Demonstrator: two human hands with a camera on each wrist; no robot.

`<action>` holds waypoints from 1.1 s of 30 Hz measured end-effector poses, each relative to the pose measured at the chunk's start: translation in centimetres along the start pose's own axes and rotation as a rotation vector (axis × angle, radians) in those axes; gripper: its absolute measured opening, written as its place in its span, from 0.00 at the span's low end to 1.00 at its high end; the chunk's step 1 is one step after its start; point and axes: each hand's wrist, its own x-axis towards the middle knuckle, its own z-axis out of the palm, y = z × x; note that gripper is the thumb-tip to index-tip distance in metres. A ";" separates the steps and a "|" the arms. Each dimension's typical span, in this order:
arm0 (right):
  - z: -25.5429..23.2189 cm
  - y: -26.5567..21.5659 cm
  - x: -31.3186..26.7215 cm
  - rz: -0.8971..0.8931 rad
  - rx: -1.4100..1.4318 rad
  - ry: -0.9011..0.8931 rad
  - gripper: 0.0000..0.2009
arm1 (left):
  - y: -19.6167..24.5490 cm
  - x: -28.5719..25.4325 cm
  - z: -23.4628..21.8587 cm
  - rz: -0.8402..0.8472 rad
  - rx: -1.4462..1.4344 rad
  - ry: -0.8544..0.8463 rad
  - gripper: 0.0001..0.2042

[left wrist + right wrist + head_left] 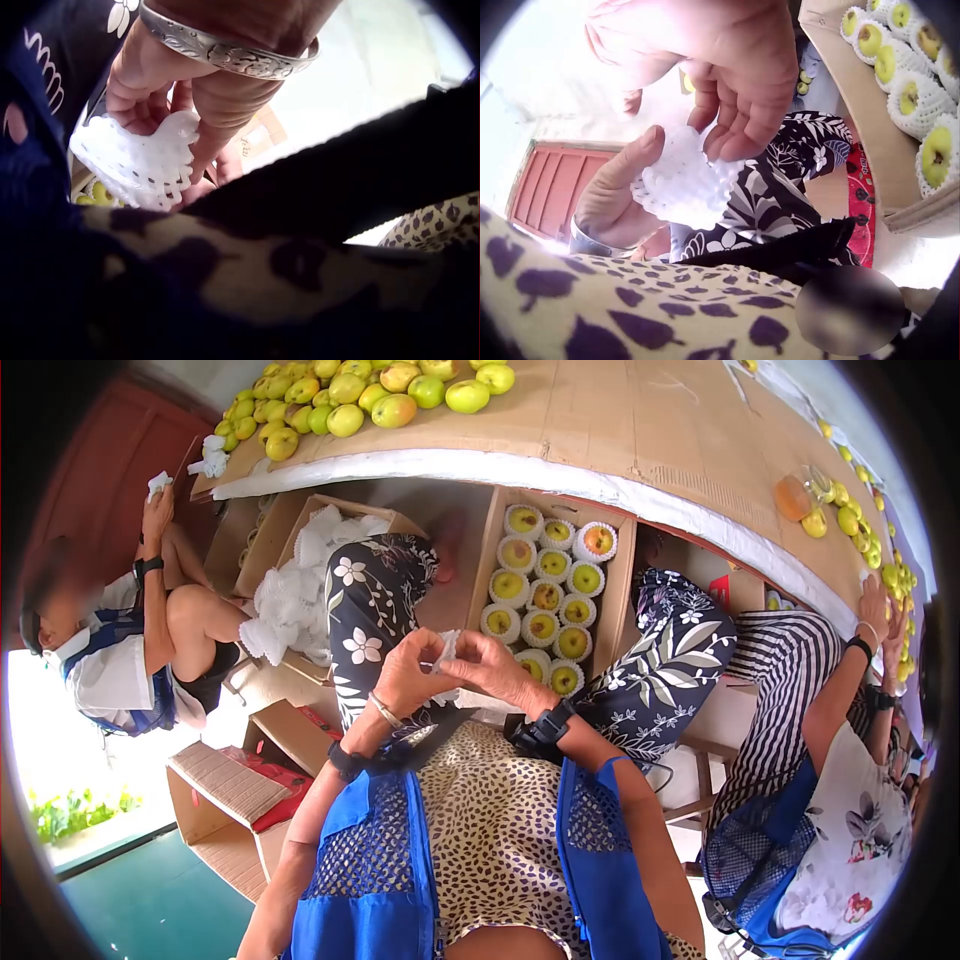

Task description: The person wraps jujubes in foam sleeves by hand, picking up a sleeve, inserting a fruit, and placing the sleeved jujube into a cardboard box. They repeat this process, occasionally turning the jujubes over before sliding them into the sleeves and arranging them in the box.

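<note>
Both hands meet in front of the lap at a white foam fruit net (449,647). My left hand (408,672), with a silver bangle (255,60) at its wrist, grips the net's side, thumb against it in the right wrist view. Curled fingers of my right hand (495,670) pinch the net's upper edge. Seen from the left wrist, the foam net (142,161) is bunched, with rows of small holes. Just beyond the hands stands a cardboard box (612,590) of yellow-green fruit in white foam nets, set in rows.
Left of my knee, a carton (400,525) overflows with white foam nets (290,600). Loose fruit (345,420) lies heaped on the cardboard-covered table (600,410). People sit close on both sides. An opened carton (225,790) stands at lower left.
</note>
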 end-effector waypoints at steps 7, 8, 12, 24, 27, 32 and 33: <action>-0.7 -0.6 -0.3 0.040 0.186 0.093 0.08 | -2.8 0.4 -0.3 -0.082 -0.296 -0.027 0.12; -0.8 -0.7 -0.3 0.029 0.231 0.106 0.08 | -3.5 0.5 -0.3 -0.063 -0.242 0.005 0.11; -1.3 -1.5 -0.2 -0.002 0.486 0.134 0.07 | -2.6 0.4 -0.9 0.003 -0.185 0.060 0.06; -1.1 -2.8 -0.5 -0.102 -0.049 0.112 0.17 | -0.3 0.5 -0.8 -0.108 -0.705 0.292 0.12; -0.5 -2.6 -0.5 -0.198 -0.272 0.091 0.19 | -0.8 0.6 -1.0 -0.125 -0.730 0.314 0.15; -0.9 -1.8 -0.6 -0.231 -0.240 0.237 0.11 | -1.5 0.6 -1.0 -0.156 -0.584 0.263 0.16; -1.0 -1.9 -0.6 -0.253 -0.255 0.270 0.10 | -1.7 0.6 -1.1 -0.122 -0.585 0.257 0.16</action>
